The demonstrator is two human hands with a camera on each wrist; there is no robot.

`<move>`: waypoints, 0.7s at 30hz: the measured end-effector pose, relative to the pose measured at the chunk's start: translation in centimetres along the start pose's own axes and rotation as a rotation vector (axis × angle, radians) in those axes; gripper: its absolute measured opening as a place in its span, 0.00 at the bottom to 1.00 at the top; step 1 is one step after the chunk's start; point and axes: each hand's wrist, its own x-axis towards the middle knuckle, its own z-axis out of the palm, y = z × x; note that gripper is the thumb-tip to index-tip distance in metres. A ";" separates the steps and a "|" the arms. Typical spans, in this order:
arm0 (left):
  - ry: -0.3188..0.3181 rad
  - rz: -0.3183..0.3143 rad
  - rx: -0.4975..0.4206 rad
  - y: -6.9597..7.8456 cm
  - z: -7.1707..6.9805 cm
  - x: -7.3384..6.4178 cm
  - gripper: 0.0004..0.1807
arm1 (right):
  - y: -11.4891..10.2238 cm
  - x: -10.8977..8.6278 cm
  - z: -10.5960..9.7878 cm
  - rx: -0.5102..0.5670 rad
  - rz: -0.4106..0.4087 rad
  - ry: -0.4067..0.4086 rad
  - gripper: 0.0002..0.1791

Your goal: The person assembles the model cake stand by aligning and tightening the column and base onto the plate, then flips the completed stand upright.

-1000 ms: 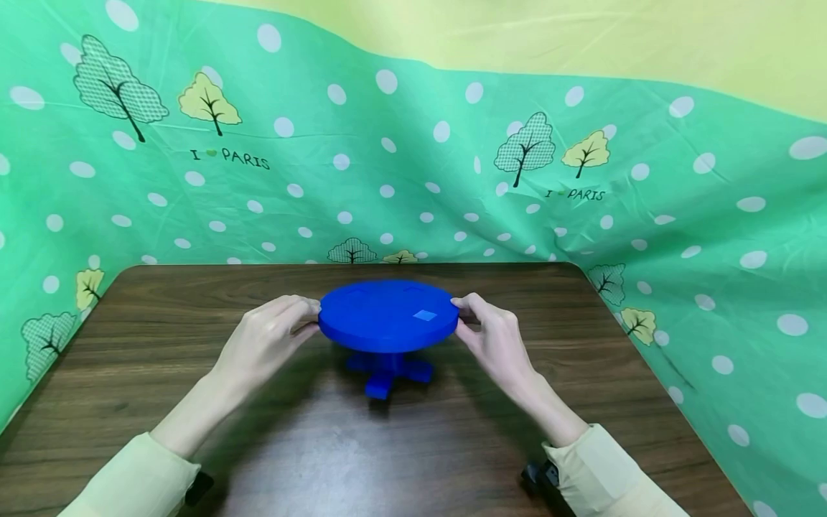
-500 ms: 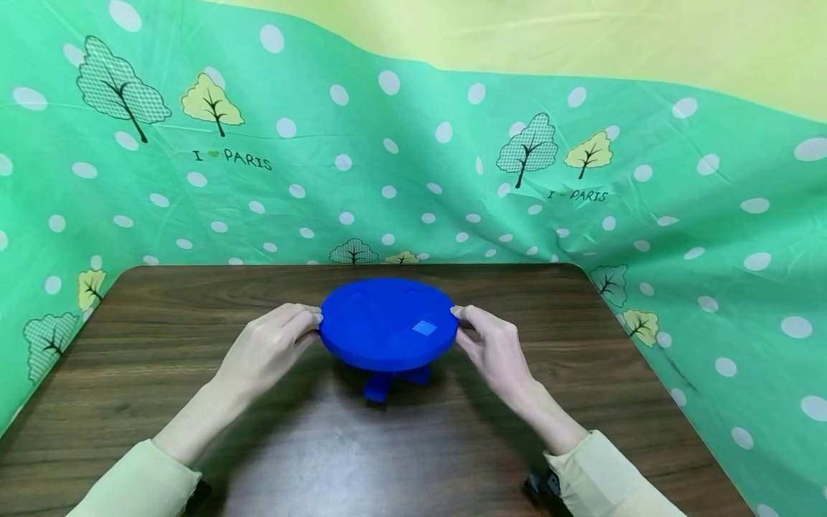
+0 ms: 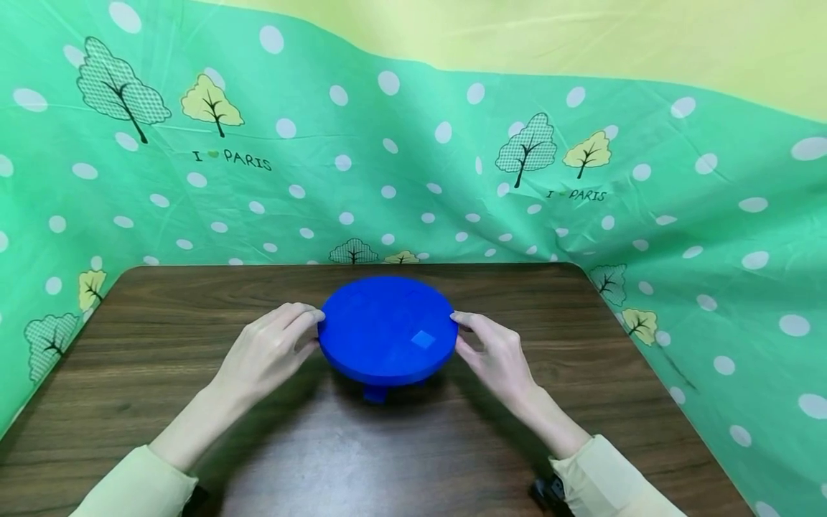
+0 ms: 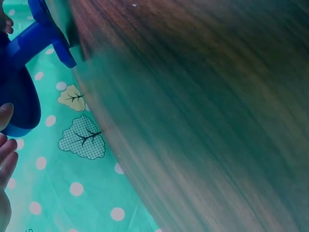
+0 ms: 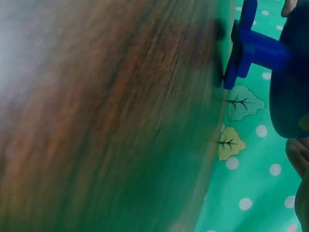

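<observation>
A blue round toy pedestal table (image 3: pixel 381 327) is held between two hands in the middle of the head view, its top tipped toward me. My left hand (image 3: pixel 268 348) pinches the rim at the left with fingers and thumb. Opposite, my right hand (image 3: pixel 500 355) pinches the right rim the same way. A lighter blue diamond-shaped patch (image 3: pixel 423 339) shows on the top. Below the near rim one foot (image 3: pixel 375 393) peeks out; the rest of the base is hidden there. Both wrist views show the column (image 5: pixel 265 50) and spread feet (image 4: pixel 63 50) close over the wood.
The dark wood-grain tabletop (image 3: pixel 362 459) spreads under both arms. A green polka-dot cloth (image 3: pixel 413 165) printed with trees hangs behind it and along both sides. A black device (image 3: pixel 549 494) sits at the right sleeve cuff.
The blue table's top has tilted further toward me, its near rim coming lower and covering most of the base. Both hands have kept their grip and dropped slightly.
</observation>
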 end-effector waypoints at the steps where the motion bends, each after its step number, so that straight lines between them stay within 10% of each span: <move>1: -0.009 -0.005 0.001 0.0 0.0 -0.1 0.25 | 0.1 -0.1 0.0 -0.003 0.000 -0.003 0.21; 21: -0.070 0.001 0.085 0.3 0.3 -1.0 0.32 | 1.1 -1.2 -0.4 0.015 -0.006 -0.097 0.34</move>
